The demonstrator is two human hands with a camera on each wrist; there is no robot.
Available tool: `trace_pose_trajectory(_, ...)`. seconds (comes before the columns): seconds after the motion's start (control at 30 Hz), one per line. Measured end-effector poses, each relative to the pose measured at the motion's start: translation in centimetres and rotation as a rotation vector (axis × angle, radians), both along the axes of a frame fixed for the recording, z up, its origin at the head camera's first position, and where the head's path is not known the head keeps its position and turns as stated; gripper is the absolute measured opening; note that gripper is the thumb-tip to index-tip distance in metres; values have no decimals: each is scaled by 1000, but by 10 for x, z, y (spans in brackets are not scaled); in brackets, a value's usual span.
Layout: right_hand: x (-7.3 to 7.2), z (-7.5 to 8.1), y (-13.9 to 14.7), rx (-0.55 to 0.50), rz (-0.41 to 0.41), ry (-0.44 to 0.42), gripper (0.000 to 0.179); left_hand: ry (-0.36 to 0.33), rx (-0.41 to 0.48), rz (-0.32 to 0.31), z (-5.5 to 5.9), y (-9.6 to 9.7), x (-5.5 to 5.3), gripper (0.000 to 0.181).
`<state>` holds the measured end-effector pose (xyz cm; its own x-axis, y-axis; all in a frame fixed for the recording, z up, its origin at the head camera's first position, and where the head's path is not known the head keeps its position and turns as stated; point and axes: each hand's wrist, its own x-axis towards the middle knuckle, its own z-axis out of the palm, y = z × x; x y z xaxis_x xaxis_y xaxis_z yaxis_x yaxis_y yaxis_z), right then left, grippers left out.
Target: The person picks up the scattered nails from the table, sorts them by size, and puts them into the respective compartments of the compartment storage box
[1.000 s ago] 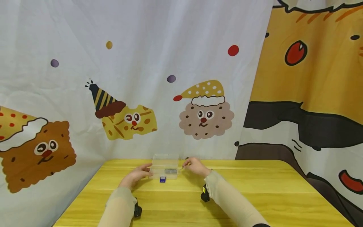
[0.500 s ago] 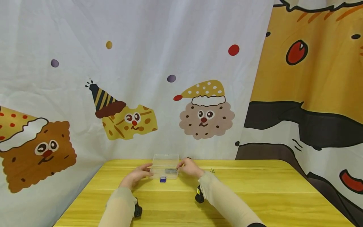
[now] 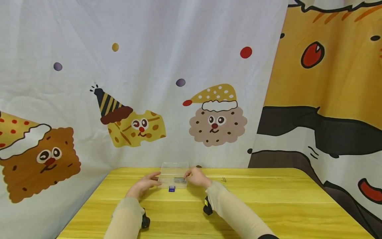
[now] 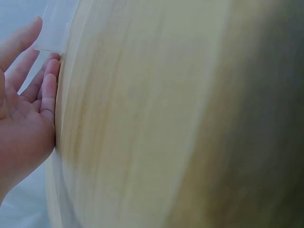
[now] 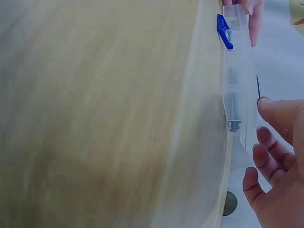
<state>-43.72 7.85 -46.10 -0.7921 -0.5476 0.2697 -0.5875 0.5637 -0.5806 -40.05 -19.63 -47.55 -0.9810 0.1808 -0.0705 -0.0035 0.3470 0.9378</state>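
Note:
A clear plastic box [image 3: 163, 182] with a raised transparent lid [image 3: 175, 168] stands at the table's far side. Its blue latch [image 5: 224, 31] hangs at the front. Several dark nails lie inside, their heads [image 5: 234, 126] bunched toward the right end. My left hand [image 3: 145, 184] rests at the box's left end, thumb and fingers spread and nearly straight. Over the right end, my right hand [image 3: 197, 176] pinches a thin dark nail [image 5: 258, 87] between thumb and forefinger. The nail's tip points toward the box, and its other fingers [image 5: 268, 161] are loosely bent.
Two small dark nails [image 3: 223, 180] lie on the wooden table [image 3: 268, 189] right of the box. A printed curtain [image 3: 176, 132] hangs just behind the table's far edge. Each wrist carries a black camera [image 3: 208, 205].
My right hand has moved left with the nail, from beside the box to over its right end. The two nails on the table have come into full view. My left hand stays put.

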Motion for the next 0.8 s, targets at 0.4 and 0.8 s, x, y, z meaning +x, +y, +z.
trace_pose_trajectory(0.4, -2, -3, 0, 0, 7, -16, 10, 6, 18, 33, 2, 2, 3, 67)
trace_pose_trajectory(0.8, 2, 23, 30, -44, -14, -87, 14, -10, 7, 2, 0, 0, 2, 66)
